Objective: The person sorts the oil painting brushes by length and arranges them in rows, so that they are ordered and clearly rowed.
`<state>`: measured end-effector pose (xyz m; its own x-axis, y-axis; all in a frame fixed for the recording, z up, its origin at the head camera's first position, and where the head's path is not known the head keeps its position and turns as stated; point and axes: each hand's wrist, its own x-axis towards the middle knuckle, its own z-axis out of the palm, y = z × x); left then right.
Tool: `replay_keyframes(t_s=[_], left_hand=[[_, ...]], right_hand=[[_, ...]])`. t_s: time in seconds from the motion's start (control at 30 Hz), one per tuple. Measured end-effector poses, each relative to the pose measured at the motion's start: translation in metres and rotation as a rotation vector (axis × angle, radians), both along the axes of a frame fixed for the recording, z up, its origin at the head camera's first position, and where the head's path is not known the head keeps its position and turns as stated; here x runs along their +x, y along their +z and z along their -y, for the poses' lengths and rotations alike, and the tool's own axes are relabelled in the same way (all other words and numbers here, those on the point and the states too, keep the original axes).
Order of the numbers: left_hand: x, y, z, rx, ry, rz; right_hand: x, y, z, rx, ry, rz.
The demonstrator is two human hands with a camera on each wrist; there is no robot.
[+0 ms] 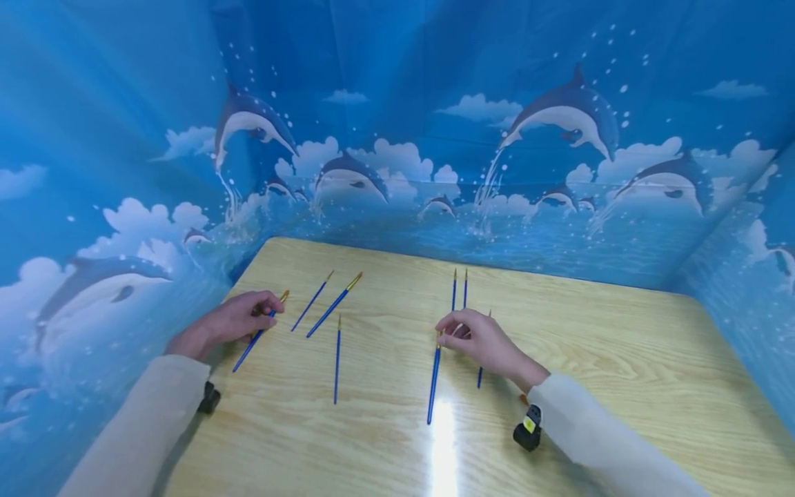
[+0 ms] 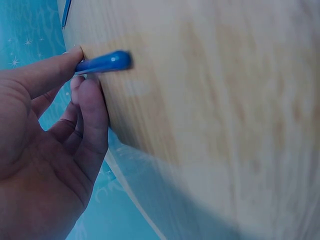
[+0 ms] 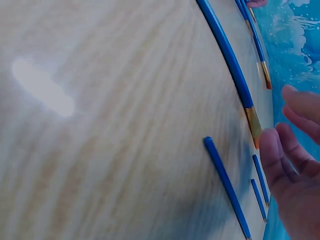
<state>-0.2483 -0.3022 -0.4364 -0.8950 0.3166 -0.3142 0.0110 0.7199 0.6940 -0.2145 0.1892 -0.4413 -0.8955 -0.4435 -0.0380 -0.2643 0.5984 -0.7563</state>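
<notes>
My left hand (image 1: 239, 315) pinches a blue-handled paintbrush (image 1: 251, 351) between thumb and fingers at the table's left side. In the left wrist view the rounded end of its handle (image 2: 112, 61) sticks out past the fingertips. Toward the middle, my right hand (image 1: 481, 344) is over the bristle end of another blue paintbrush (image 1: 433, 386), which lies on the table. The right wrist view has that hand's thumb (image 3: 270, 150) close by the brush tip, with a gap between thumb and fingers; whether they touch is unclear. A thinner brush (image 1: 480, 376) is partly hidden under this hand.
Between the hands lie a thick paintbrush (image 1: 334, 304) and thin ones, one slanted (image 1: 312, 301) and one nearly straight (image 1: 337, 366). Two thin brushes (image 1: 454, 290) stand side by side toward the back. An orange tip (image 1: 524, 398) shows beside the right sleeve. Dolphin-printed curtains (image 1: 397, 138) border the wooden table (image 1: 621, 345).
</notes>
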Motion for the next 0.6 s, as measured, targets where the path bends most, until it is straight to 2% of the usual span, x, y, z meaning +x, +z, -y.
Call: replay_keyframes(t_s=[0.27,0.6], left_hand=[[0.001,-0.003,0.002,0.008,-0.008,-0.007],[0.0,-0.004,0.001,-0.007,0.01,-0.005]], right_hand=[[0.008,-0.008,0.004,0.038,0.137,-0.01],[0.015,-0.006,0.007,0.102,0.16,-0.057]])
